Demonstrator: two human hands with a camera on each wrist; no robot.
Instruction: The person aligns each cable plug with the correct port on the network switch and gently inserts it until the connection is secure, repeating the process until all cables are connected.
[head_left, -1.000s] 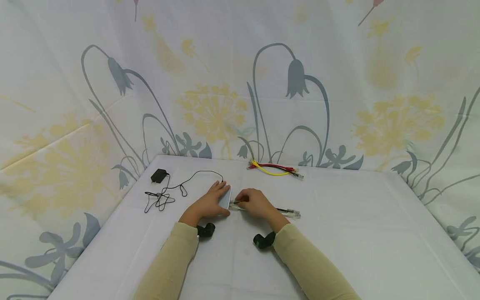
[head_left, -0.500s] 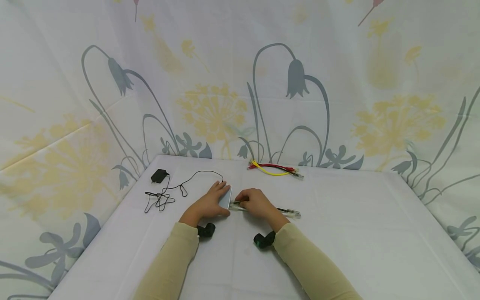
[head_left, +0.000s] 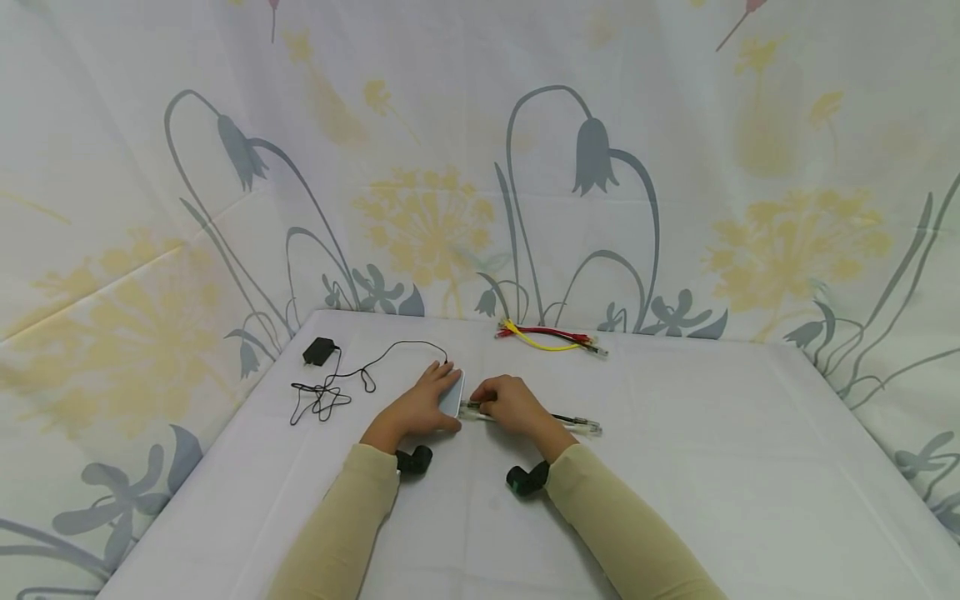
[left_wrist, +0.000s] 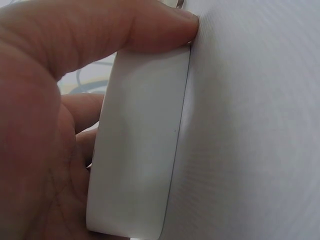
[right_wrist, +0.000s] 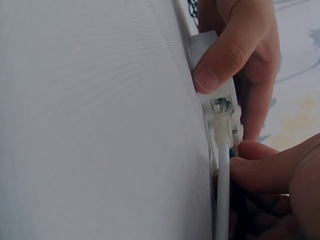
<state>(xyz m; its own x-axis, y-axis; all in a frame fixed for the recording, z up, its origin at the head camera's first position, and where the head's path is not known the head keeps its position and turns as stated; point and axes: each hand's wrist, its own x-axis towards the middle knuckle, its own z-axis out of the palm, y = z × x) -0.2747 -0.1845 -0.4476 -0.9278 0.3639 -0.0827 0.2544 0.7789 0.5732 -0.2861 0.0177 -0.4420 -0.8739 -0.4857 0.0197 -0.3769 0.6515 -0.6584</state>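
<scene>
- Two hands are close together in the head view: the left hand (head_left: 416, 410) and the right hand (head_left: 513, 408), both at one white box (head_left: 452, 398), which lies flat on the white cloth (head_left: 750, 467).
- In this view the left fingers are spread across the box, probably so that it does not slide.
- The right fingers are bent beside the box's right edge, where two cables run side by side: one black cable (head_left: 566, 419) and one white cable (head_left: 588, 431).
- More to the left lies one charger (head_left: 320, 351). Its one thin cord (head_left: 390, 345) makes a tangle, then reaches the far end of the box, perhaps to bring power.
- Near the flowered curtain (head_left: 675, 125) is one bunch of cables (head_left: 551, 337), in yellow, red and black; how many are red cannot be told. It is maybe put apart as spare.
- In the left wrist view, the thumb presses one side of the box, and other fingers stand at the opposite side.
- In the right wrist view, one clear plug (right_wrist: 223, 129) of the white cable is at one socket (right_wrist: 223, 104). Right thumb and finger pinch the black cable near its end, likely for better control; whether that end is inside the box is hidden.
</scene>
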